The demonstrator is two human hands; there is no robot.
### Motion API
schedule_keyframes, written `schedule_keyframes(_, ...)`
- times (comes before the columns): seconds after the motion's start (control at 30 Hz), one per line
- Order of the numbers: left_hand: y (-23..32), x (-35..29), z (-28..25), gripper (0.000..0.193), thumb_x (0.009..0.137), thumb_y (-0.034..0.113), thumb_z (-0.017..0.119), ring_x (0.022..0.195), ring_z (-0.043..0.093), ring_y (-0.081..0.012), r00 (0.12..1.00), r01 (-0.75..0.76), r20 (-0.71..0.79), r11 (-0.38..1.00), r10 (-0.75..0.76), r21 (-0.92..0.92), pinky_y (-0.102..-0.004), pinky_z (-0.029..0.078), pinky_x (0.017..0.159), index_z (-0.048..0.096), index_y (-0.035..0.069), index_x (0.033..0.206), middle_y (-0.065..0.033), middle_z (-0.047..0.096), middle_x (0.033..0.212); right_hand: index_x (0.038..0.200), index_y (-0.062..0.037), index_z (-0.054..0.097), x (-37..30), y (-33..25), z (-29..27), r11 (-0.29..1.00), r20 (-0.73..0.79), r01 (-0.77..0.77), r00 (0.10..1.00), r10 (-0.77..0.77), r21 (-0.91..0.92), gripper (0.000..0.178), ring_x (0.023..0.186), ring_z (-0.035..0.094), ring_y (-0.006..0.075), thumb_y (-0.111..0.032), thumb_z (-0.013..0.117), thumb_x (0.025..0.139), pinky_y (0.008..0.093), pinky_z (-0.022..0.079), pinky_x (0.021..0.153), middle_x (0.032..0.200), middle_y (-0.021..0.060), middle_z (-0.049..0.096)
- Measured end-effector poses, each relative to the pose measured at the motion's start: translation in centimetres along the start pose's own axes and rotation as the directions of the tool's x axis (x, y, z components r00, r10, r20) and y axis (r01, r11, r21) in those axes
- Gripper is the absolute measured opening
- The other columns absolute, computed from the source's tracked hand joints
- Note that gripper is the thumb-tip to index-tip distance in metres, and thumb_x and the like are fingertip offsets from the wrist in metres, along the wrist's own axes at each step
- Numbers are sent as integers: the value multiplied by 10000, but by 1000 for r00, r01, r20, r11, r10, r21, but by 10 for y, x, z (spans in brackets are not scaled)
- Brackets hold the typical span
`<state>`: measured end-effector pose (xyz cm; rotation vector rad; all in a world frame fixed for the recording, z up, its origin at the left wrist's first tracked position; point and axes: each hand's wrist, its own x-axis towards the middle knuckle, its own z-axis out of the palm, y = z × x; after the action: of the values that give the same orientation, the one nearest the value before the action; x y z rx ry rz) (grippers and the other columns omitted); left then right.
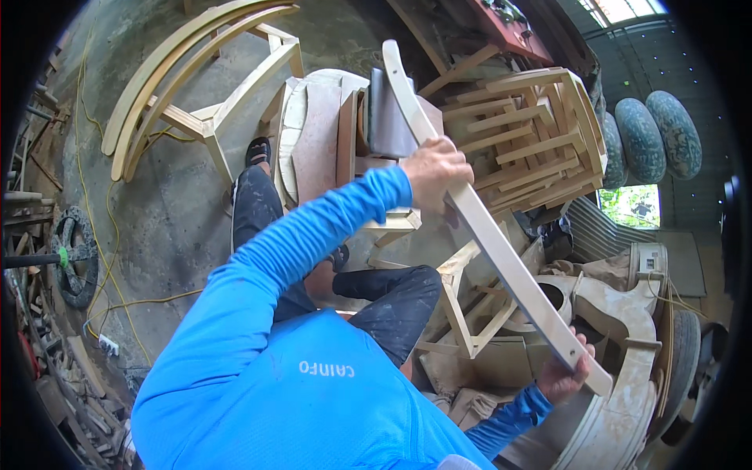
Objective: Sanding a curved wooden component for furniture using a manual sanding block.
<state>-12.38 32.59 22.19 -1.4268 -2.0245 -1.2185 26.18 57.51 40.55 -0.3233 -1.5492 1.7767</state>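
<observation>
Both my hands hold a long, gently curved pale wooden bar (505,262) with a small hole near each end. It slants from the upper middle down to the lower right. My left hand (437,171) is wrapped around its upper half, the back of the hand toward me. My right hand (565,370) grips it close to the lower end, with the thumb against one face. A small wooden frame (462,309) stands under the bar, partly hidden by it. Beyond my left hand is a grey upright panel (390,117) beside stacked boards.
A wooden frame with curved rails (207,117) stands at upper left. Slatted wooden parts (533,137) are piled at upper right. A dusty, curved machine body (619,313) is close on the right. A yellow cord and power strip (108,345) lie on the floor; scrap wood lines the left side.
</observation>
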Motion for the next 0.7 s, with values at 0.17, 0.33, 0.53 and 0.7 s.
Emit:
schedule_keyframes(0.17,-120,20,-11,1007,816,882,514,1498,310,-382,933,267,232,962,-275,65,-572,137,1254,531,94,1443,-207,520,1435,1249,-83,518,89,117,98,999,1,29,1000,-29,-27,395,1236,613,373,-250,681,930,552,549,1012,1297,215,636)
schedule_keyframes(0.33,-159,50,-24,980,922,868,237,1546,217,-375,841,389,353,912,-409,129,-600,110,1250,496,122,1502,-200,436,1549,1249,-51,525,143,244,262,977,117,74,992,-52,-201,403,1127,663,289,-176,730,926,465,614,886,1277,207,655)
schedule_keyframes(0.53,-244,64,-48,816,983,793,172,1581,159,-333,637,504,449,779,-627,373,-656,77,1241,389,289,1587,-78,300,1676,1229,-42,532,191,387,351,906,435,405,843,-316,-127,345,1134,651,262,-34,707,932,369,551,966,1266,213,655)
schedule_keyframes(0.7,-255,47,-48,898,930,857,214,1570,197,-322,697,495,416,812,-584,311,-655,72,1242,499,242,1519,-78,384,1632,1217,-47,532,178,385,353,895,462,433,818,-341,-106,328,1174,631,277,-23,695,933,401,512,1027,1289,218,638)
